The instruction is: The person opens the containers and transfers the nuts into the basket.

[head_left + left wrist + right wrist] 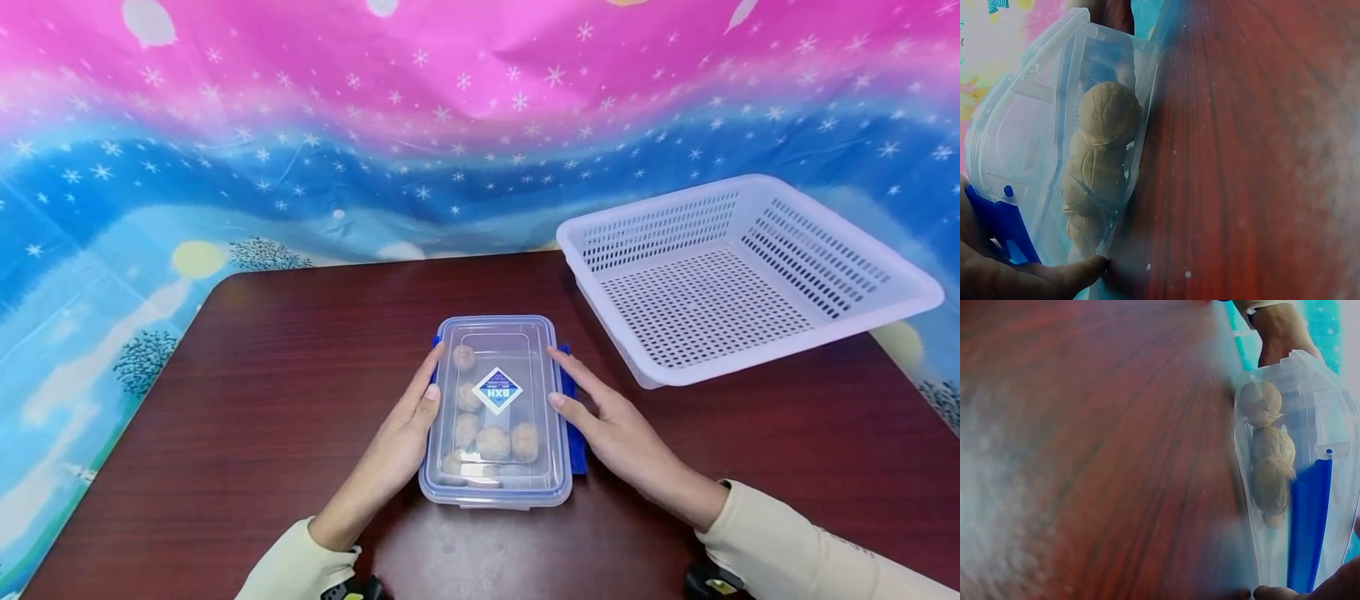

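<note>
A clear plastic food container (495, 333) with a lid stands on the table, holding several walnuts (493, 442). A diamond-shaped label (497, 391) is on the lid. My left hand (401, 433) lies along the container's left side, fingers extended, thumb by the lid's edge; a blue latch (1007, 228) shows beside its fingers. On the other side my right hand (626, 433) touches the container with straight fingers, its thumb and index fingertips at the lid's rim. Another blue latch (1310, 525) sticks outward there, partly behind this hand.
A white perforated plastic basket (622, 333) stands at the back right of the dark red wooden table (300, 350). Behind the table hangs a pink and blue cloth (337, 150) with snowflakes.
</note>
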### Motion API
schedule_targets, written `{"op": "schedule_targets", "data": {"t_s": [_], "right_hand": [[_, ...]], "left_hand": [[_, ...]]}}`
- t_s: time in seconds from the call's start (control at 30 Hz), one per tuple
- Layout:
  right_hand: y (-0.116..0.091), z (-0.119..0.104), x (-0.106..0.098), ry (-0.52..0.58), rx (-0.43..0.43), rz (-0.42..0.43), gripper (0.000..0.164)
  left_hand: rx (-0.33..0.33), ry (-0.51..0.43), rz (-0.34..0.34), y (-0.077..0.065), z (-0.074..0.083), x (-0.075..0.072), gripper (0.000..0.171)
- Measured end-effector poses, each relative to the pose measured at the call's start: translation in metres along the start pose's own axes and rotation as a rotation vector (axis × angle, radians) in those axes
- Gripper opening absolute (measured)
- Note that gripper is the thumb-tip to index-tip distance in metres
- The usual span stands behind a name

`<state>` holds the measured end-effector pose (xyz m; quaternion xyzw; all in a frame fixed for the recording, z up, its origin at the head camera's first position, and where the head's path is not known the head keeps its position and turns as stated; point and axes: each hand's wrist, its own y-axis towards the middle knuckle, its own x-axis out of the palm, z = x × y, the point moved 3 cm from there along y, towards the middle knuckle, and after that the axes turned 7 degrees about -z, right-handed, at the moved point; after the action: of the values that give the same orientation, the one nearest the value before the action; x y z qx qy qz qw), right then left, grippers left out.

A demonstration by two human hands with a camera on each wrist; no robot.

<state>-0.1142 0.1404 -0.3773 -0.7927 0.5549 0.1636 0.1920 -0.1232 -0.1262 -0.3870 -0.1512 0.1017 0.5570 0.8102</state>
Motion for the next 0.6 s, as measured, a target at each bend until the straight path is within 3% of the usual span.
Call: {"op": "schedule_targets", "data": {"t_s": [0.23, 0.6], "right_hand": [[-0.001, -0.002, 0.004, -0.012, -0.039, 0.018, 0.057], [0.000, -0.007, 0.017, 0.059, -0.002, 0.006, 0.064]], "left_hand": [[0.006, 0.000, -0.001, 0.001, -0.001, 0.000, 0.053], [0.003, -0.001, -0.013, 0.001, -0.002, -0.001, 0.053]]}}
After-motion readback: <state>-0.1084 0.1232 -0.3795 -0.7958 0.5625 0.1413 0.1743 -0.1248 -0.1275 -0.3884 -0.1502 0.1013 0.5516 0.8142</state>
